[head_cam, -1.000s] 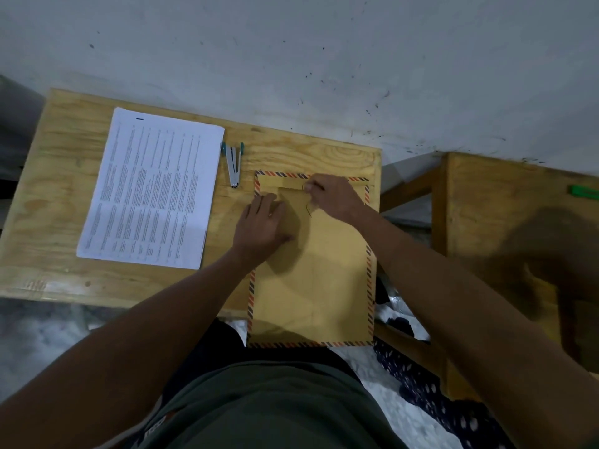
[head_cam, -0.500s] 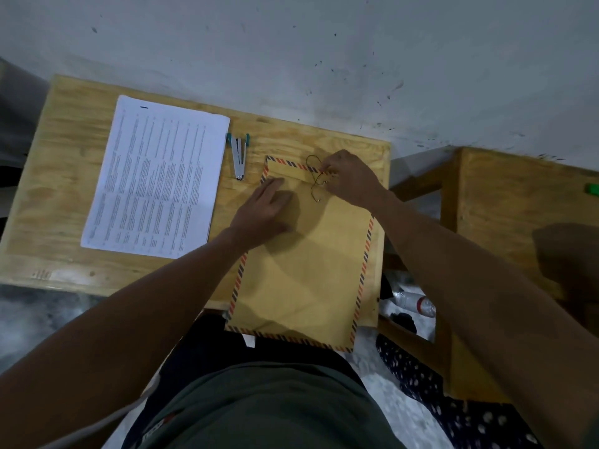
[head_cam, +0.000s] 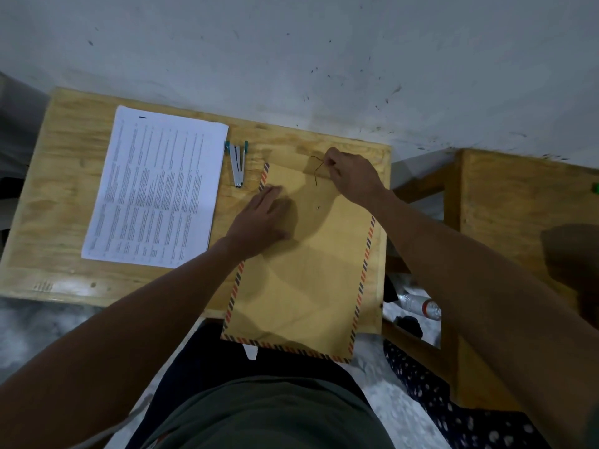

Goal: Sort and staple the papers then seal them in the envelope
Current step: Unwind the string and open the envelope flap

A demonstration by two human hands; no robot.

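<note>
On the table (head_cam: 64, 196) in front of me: the things for this job lie side by side.
Envelope: the brown envelope (head_cam: 301, 273) with the striped border lies flat at the right, its near end hanging past the table edge toward my lap.
Left hand (head_cam: 262, 222): flat and spread, pressing the envelope down near its upper left.
Right hand (head_cam: 353, 176): pinched on the thin closure string (head_cam: 316, 171) at the flap end.
Papers: the printed stack (head_cam: 155, 189) sits outside the envelope at the left, squared up; whether it is stapled I cannot tell.
Stapler: the small stapler (head_cam: 238, 165) lies between stack and envelope, untouched.
Progress: early, I judge; I seem to be opening the envelope. Inserting and sealing remain.
</note>
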